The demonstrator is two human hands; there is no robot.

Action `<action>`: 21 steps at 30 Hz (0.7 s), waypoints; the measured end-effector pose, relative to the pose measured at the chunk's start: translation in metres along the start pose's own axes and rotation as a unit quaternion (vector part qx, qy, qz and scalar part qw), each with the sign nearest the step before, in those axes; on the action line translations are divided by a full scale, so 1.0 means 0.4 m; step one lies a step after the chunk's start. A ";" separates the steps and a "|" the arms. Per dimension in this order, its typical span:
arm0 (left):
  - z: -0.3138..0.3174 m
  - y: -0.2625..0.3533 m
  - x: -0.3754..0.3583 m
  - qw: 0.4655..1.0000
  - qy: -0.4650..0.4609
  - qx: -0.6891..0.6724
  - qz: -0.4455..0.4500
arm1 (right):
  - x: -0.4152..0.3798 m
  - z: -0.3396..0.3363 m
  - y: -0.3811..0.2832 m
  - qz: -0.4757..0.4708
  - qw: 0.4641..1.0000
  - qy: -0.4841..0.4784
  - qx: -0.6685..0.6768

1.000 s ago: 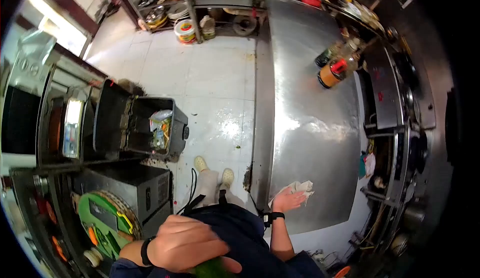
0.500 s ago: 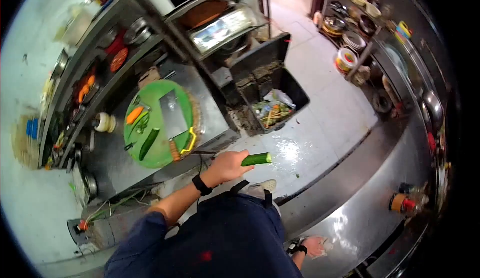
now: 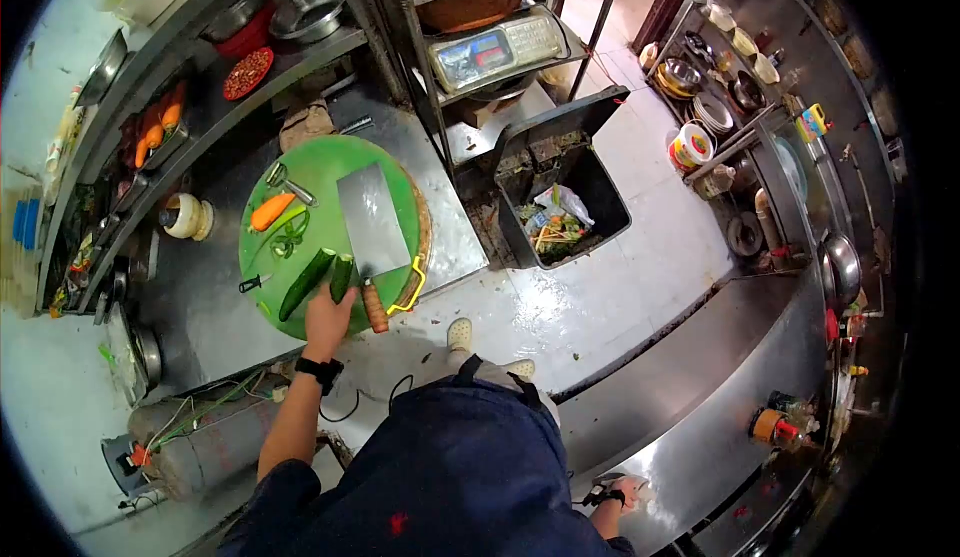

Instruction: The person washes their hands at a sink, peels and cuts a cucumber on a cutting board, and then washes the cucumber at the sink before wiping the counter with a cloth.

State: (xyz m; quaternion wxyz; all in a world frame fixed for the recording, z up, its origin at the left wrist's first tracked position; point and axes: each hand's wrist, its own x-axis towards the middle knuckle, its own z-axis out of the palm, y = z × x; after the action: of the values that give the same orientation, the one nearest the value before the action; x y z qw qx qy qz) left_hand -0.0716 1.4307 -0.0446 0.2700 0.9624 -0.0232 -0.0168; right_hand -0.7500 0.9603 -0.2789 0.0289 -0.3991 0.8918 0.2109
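Observation:
My left hand (image 3: 328,319) is over the near edge of a round green cutting board (image 3: 330,177), its fingers closed around a cut cucumber piece (image 3: 342,275). Just left of that piece lies another cucumber piece (image 3: 306,285). A cleaver (image 3: 374,219) rests on the board's right side, its wooden handle close to my fingers. Farther back are a peeled carrot piece (image 3: 272,212), a peeler (image 3: 300,191) and green peelings (image 3: 290,239). A small black-handled knife (image 3: 255,283) is at the left rim. My right hand (image 3: 626,492) grips a pale crumpled cloth (image 3: 644,505) on the steel counter, partly hidden.
An open black bin (image 3: 615,222) with scraps stands on the floor beyond the board. Shelves on the left hold metal bowls (image 3: 308,12) and carrots (image 3: 160,125). A grey cylinder (image 3: 215,447) lies below the board's table. A bottle (image 3: 775,425) stands on the right counter (image 3: 690,457).
My left hand has carried the cucumber piece from over the floor leftward to the board, beside the other piece. My right hand stays on the counter. The view has shifted.

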 end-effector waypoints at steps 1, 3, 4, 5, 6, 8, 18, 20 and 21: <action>-0.003 -0.010 0.008 0.999 0.035 0.005 0.019 | -0.009 -0.001 0.013 0.005 1.000 0.001 -0.001; -0.009 -0.023 0.041 1.000 -0.008 -0.024 -0.011 | -0.057 -0.018 0.004 -0.012 0.999 0.006 0.033; -0.008 -0.024 0.050 1.000 -0.013 -0.001 -0.010 | -0.132 -0.050 -0.011 0.019 0.996 0.064 0.051; -0.007 -0.024 0.059 1.000 -0.016 0.020 -0.009 | -0.141 -0.062 -0.008 0.021 0.996 0.064 0.050; -0.005 -0.033 0.068 1.000 -0.017 0.022 -0.008 | -0.145 -0.062 -0.004 -0.032 0.998 0.040 -0.024; 0.007 -0.051 0.087 0.999 -0.007 0.043 0.000 | -0.218 -0.108 0.000 -0.034 0.998 0.034 0.043; -0.165 -0.044 0.217 0.996 -0.083 -0.012 0.016 | -0.204 -0.119 -0.003 -0.052 0.998 -0.002 0.041; -0.178 -0.140 0.248 0.995 -0.090 0.020 0.046 | -0.216 -0.120 -0.008 -0.052 0.997 0.003 0.055; -0.179 -0.180 0.263 0.994 -0.093 0.023 0.044 | -0.224 -0.119 -0.002 -0.050 0.997 0.003 0.060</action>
State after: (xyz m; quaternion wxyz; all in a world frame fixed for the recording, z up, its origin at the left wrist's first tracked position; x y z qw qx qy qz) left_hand 0.0394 1.5236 -0.0230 0.2454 0.9605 -0.0910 -0.0942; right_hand -0.6829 1.0034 -0.2160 0.0603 -0.4414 0.8818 0.1545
